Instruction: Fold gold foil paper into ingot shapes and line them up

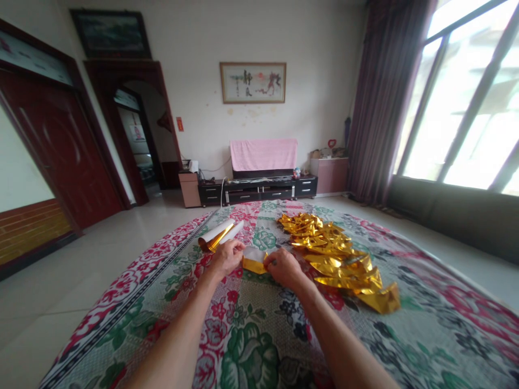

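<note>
A sheet of gold foil paper [255,265], white on its other face, is stretched between my two hands just above the patterned cloth. Part of its near edge is folded up, showing gold. My left hand [227,258] pinches the left end, thumb and fingers together. At the right end, the curled fingers of my right hand [284,267] grip the paper. Behind my left hand lie loosely rolled sheets of gold and white paper [217,233]. To the right of my right hand spreads a long pile of folded gold foil pieces [336,251], pointed at their ends.
A flowered cloth [251,346] covers the rounded surface under my hands. Beyond it stands a low black cabinet [259,193] with a pink cloth [263,155] draped over something on top. A red door [57,146] is at left; a window [466,108] and dark curtain [377,102] are at right.
</note>
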Tool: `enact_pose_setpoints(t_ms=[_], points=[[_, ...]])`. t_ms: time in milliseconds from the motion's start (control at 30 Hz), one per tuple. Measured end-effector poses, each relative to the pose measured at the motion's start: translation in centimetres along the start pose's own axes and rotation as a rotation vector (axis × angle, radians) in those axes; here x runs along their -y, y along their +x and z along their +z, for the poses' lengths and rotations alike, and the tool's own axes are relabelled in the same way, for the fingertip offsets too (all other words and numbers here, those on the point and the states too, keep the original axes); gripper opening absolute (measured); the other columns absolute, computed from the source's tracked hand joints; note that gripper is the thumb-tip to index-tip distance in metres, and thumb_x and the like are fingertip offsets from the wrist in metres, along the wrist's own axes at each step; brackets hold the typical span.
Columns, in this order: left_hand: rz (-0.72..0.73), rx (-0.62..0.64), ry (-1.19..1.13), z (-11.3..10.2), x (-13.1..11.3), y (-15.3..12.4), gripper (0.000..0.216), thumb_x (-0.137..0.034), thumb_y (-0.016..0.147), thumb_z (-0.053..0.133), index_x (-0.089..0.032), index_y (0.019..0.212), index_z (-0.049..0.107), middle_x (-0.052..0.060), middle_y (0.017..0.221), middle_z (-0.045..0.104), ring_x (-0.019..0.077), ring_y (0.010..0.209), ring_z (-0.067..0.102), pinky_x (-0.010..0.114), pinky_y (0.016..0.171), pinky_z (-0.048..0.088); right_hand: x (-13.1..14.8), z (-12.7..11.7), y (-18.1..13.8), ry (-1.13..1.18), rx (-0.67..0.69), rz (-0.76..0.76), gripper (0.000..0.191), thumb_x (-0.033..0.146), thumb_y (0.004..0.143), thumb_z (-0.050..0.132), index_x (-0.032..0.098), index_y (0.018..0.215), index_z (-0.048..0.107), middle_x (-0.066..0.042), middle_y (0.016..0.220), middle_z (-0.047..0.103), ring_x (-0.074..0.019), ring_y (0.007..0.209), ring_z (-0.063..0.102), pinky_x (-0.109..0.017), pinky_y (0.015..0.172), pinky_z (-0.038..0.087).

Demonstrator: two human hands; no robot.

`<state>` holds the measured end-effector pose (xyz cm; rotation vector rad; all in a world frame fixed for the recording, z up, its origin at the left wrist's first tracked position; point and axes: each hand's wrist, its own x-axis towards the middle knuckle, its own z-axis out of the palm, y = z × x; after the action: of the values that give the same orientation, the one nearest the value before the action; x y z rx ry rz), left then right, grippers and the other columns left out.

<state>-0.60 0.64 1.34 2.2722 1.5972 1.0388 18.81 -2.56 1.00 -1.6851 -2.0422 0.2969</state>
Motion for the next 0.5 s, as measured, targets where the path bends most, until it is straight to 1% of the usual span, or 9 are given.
enact_pose_setpoints(t_ms=[100, 200, 300, 367, 400, 433, 500], points=[[-0.003, 0.096, -0.029, 0.22, 0.06, -0.22, 0.02, -0.012, 0.068, 0.052, -0.015, 0.084, 0.064, 0.002, 0.078, 0.066, 0.0121, 0.069, 0.059, 0.021, 0.066, 0.045, -0.09, -0.01, 0.04, 0.014, 0.003, -0.029, 0.024, 0.014, 0.068, 0.051, 0.026, 0.071, 0.072, -0.002, 0.083, 0.066, -0.016, 0.083, 0.058, -0.023, 0.076, 0.04], [0.045, 0.155, -0.027, 0.16, -0.15, -0.49, 0.021, -0.015, 0.069, 0.052, -0.017, 0.086, 0.064, 0.0, 0.075, 0.064, 0.0111, 0.066, 0.057, 0.02, 0.063, 0.043, -0.2, 0.06, 0.0, 0.007, -0.026, -0.048, 0.023, 0.013, 0.069, 0.05, 0.024, 0.072, 0.07, -0.003, 0.085, 0.064, -0.0157, 0.084, 0.057, -0.023, 0.076, 0.039], [0.099, 0.171, -0.002, 0.07, -0.3, -0.62, 0.029, -0.014, 0.069, 0.051, -0.019, 0.094, 0.063, -0.002, 0.075, 0.063, 0.0106, 0.067, 0.056, 0.019, 0.063, 0.043, -0.35, 0.2, -0.08, -0.026, -0.056, -0.057, 0.023, 0.014, 0.071, 0.049, 0.023, 0.079, 0.069, -0.004, 0.086, 0.062, -0.0154, 0.081, 0.057, -0.023, 0.073, 0.039], [0.111, 0.165, 0.014, 0.09, -0.3, -0.6, 0.039, -0.013, 0.068, 0.051, -0.02, 0.105, 0.059, -0.002, 0.075, 0.062, 0.0107, 0.066, 0.056, 0.019, 0.063, 0.043, -0.45, 0.28, -0.15, -0.037, -0.063, -0.097, 0.023, 0.014, 0.071, 0.048, 0.022, 0.077, 0.069, -0.004, 0.086, 0.062, -0.0153, 0.082, 0.056, -0.023, 0.074, 0.039], [0.121, 0.161, 0.023, 0.12, -0.29, -0.57, 0.041, -0.012, 0.068, 0.051, -0.02, 0.107, 0.059, -0.002, 0.075, 0.062, 0.011, 0.067, 0.056, 0.02, 0.064, 0.043, -0.48, 0.32, -0.19, -0.036, -0.064, -0.128, 0.023, 0.013, 0.072, 0.047, 0.022, 0.075, 0.068, -0.004, 0.086, 0.062, -0.0153, 0.083, 0.056, -0.023, 0.075, 0.039], [0.137, 0.159, 0.035, 0.15, -0.28, -0.53, 0.04, -0.012, 0.068, 0.05, -0.02, 0.105, 0.06, -0.001, 0.076, 0.063, 0.0115, 0.068, 0.056, 0.02, 0.065, 0.044, -0.51, 0.36, -0.23, -0.033, -0.066, -0.159, 0.023, 0.012, 0.072, 0.047, 0.021, 0.072, 0.068, -0.005, 0.086, 0.062, -0.0153, 0.084, 0.056, -0.023, 0.076, 0.039], [0.177, 0.174, 0.064, 0.19, -0.27, -0.45, 0.03, -0.012, 0.068, 0.048, -0.019, 0.092, 0.066, 0.001, 0.077, 0.064, 0.013, 0.072, 0.057, 0.022, 0.069, 0.044, -0.51, 0.41, -0.33, -0.03, -0.065, -0.209, 0.024, 0.01, 0.071, 0.046, 0.02, 0.068, 0.067, -0.005, 0.085, 0.062, -0.0152, 0.084, 0.055, -0.022, 0.077, 0.039]])
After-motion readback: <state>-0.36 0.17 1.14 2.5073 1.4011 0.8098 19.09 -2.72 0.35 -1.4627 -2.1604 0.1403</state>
